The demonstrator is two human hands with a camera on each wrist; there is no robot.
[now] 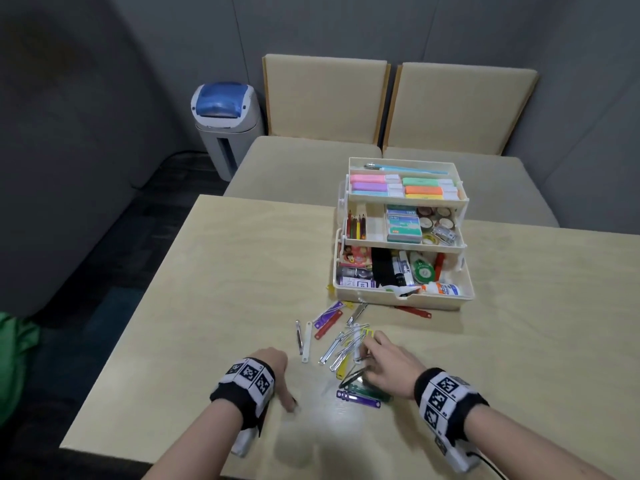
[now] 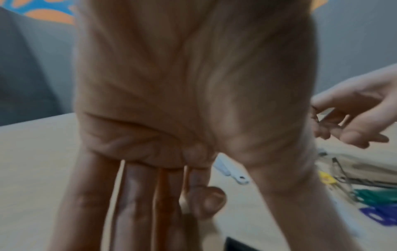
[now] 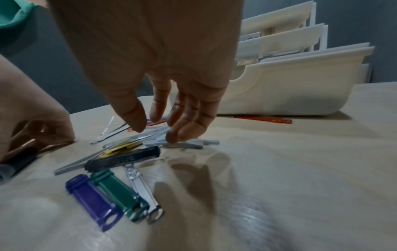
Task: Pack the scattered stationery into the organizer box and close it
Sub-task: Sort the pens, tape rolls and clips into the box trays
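— On the table, from the left: the left hand lies palm down, fingers nearly straight against the wood, index tip bent, holding nothing. It sits just left of the scattered clips.

— And the pile?

— Metal and coloured strips crossing one another, with a purple clip and a green clip side by side at the near edge. The right hand hangs over the heap, fingers loosely spread and curving down, tips brushing the grey strips; the left wrist view hints at something thin between its fingers, but a firm grip cannot be told.

— How should the person gather them?

— Probably by sweeping the strips together with both hands first, then lifting a bunch, since flat pieces are hard to pinch singly.

— Where do they go?

— Into the organizer box, standing open just beyond the pile, trays stepped back. A red clip lies against its front.
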